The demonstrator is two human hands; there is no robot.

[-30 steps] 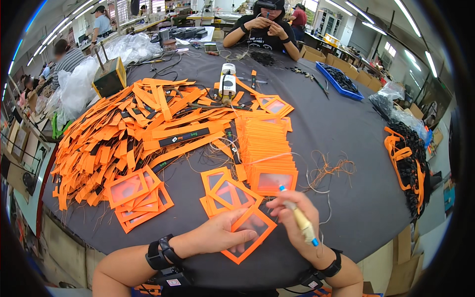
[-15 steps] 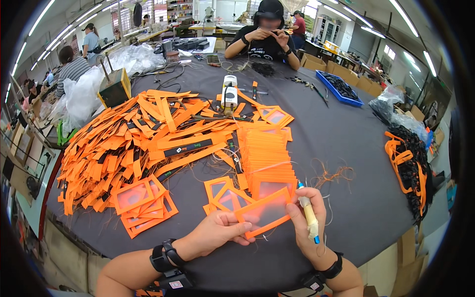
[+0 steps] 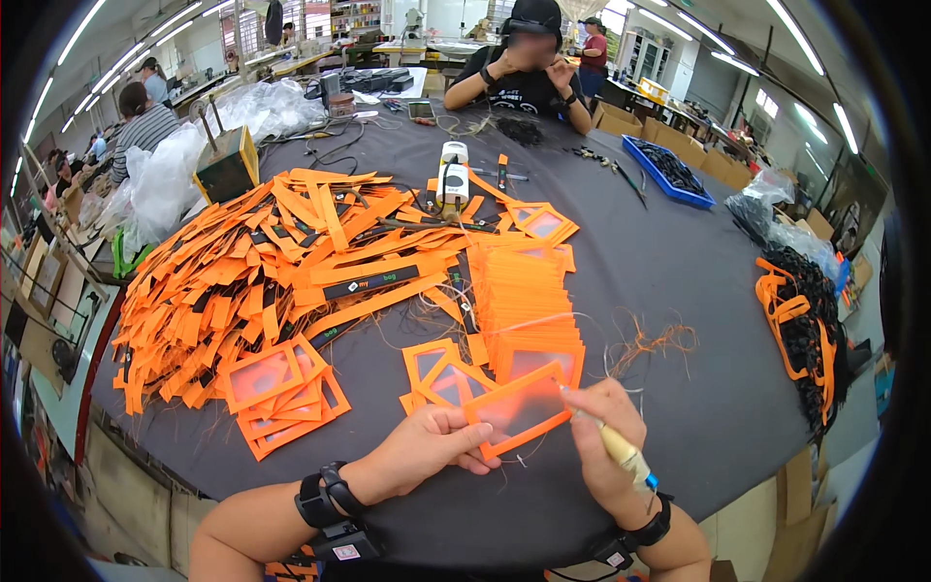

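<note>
My left hand (image 3: 433,448) pinches the lower left corner of a clear plastic panel with an orange border (image 3: 524,412), held tilted above the table. In my right hand (image 3: 609,436) is a pen-shaped tool (image 3: 624,450) with a pale yellow wrapped grip and a blue rear end. Its thin tip is at the panel's upper right corner; whether it touches cannot be told. Just beyond the panel lies a long row of overlapping orange-bordered panels (image 3: 529,301). Several loose panels (image 3: 432,367) lie to its left, and a further small stack (image 3: 281,388) sits farther left.
A large heap of orange strips with black labels (image 3: 223,291) covers the table's left side. A white power strip (image 3: 453,179) stands behind the panels. Loose orange threads (image 3: 659,341) lie to the right. Beyond are a blue tray (image 3: 667,173), a yellow-edged box (image 3: 226,165) and a seated co-worker (image 3: 529,82).
My right hand has swung the tool from upright to slanting, its tip now at the panel's upper right corner. The panel has shifted slightly. Across the table, the co-worker's hands have moved apart.
</note>
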